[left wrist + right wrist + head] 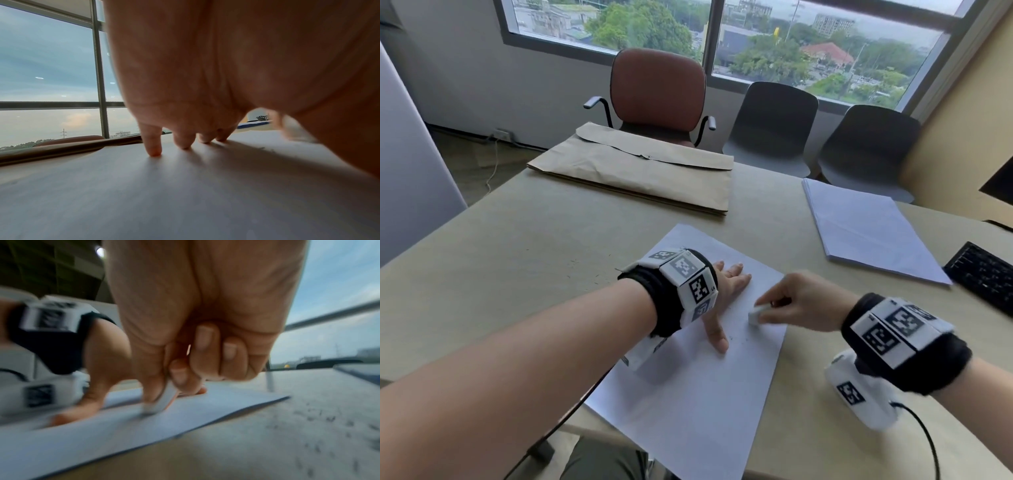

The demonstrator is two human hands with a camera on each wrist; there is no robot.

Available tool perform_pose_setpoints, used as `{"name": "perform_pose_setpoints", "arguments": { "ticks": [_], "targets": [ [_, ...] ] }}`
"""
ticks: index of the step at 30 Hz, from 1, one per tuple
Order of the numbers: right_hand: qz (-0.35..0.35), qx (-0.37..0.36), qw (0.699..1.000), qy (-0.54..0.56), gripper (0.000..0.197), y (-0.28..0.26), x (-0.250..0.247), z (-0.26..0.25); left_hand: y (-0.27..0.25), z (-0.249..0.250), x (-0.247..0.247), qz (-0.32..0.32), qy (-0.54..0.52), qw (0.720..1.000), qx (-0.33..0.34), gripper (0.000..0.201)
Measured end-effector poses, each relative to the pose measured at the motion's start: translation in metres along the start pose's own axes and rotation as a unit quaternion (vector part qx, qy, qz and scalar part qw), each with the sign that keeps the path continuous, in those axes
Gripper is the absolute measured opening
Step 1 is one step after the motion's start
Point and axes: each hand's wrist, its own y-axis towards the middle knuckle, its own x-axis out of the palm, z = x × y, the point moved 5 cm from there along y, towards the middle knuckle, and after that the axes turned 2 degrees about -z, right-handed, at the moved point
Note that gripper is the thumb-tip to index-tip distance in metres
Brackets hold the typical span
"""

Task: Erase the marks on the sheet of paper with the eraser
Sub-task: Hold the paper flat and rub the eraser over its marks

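Observation:
A white sheet of paper (698, 394) lies on the table in front of me. My left hand (726, 294) lies flat on it, fingers spread and pressing it down; the left wrist view shows the fingertips (154, 151) on the sheet (185, 194). My right hand (794, 305) pinches a small white eraser (756, 313) between thumb and fingers, its end touching the paper just right of the left hand. In the blurred right wrist view the eraser (162, 402) meets the sheet (123, 426). Small dark specks (736, 339) dot the paper near the eraser.
A brown envelope (640, 171) lies at the table's far side, a stack of white paper (866, 229) at the right, a black keyboard (986, 274) at the right edge. Chairs (657, 92) stand beyond the table. Eraser crumbs (329, 418) lie on the tabletop right of the sheet.

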Motion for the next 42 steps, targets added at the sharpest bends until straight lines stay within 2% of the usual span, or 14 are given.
{"name": "perform_pose_setpoints", "arguments": {
  "ticks": [3,8,13,14,19,22,26,28,32,35,38,42],
  "targets": [
    [0.042,-0.003,0.999,0.006,0.022,0.007,-0.004,0.004,-0.001,0.001,0.0,0.0,0.003,1.0,-0.001,0.122],
    [-0.058,-0.051,0.997,-0.011,0.028,-0.015,0.016,-0.003,-0.002,0.0,0.0,-0.003,-0.005,1.0,0.001,0.122],
    [0.03,-0.006,0.999,-0.012,0.018,0.003,-0.002,0.003,-0.003,0.001,0.0,-0.002,-0.004,1.0,0.001,0.121],
    [0.03,-0.011,0.999,-0.017,0.018,0.002,0.0,0.002,-0.003,0.001,0.0,0.0,-0.004,1.0,0.002,0.121],
    [-0.023,-0.042,0.998,-0.038,0.045,-0.013,0.017,-0.01,-0.003,-0.002,0.0,-0.001,-0.001,1.0,0.001,0.122],
    [0.003,-0.008,0.999,-0.034,0.05,-0.006,0.016,-0.009,-0.004,0.0,0.001,-0.009,0.02,1.0,0.009,0.117],
    [0.053,0.058,0.995,-0.06,0.038,-0.002,0.002,0.009,-0.005,0.001,0.001,-0.015,0.026,0.999,0.012,0.116],
    [0.081,0.059,0.992,-0.081,0.039,-0.004,0.0,0.008,-0.005,0.001,0.001,-0.014,0.029,0.999,0.011,0.116],
    [0.048,-0.004,0.997,-0.062,0.034,-0.003,0.023,-0.016,-0.003,0.002,0.002,-0.01,0.039,0.999,0.019,0.116],
    [0.046,0.029,0.995,-0.088,0.033,-0.001,0.018,-0.008,-0.002,0.002,0.002,-0.009,0.043,0.999,0.016,0.116],
    [0.081,0.072,0.987,-0.122,0.032,-0.001,0.006,-0.004,-0.002,0.001,0.003,-0.011,0.037,0.999,0.014,0.117],
    [0.045,0.032,0.994,-0.09,0.041,-0.004,0.025,-0.026,0.0,0.002,0.002,-0.007,0.05,0.999,0.015,0.117]
  ]
}}
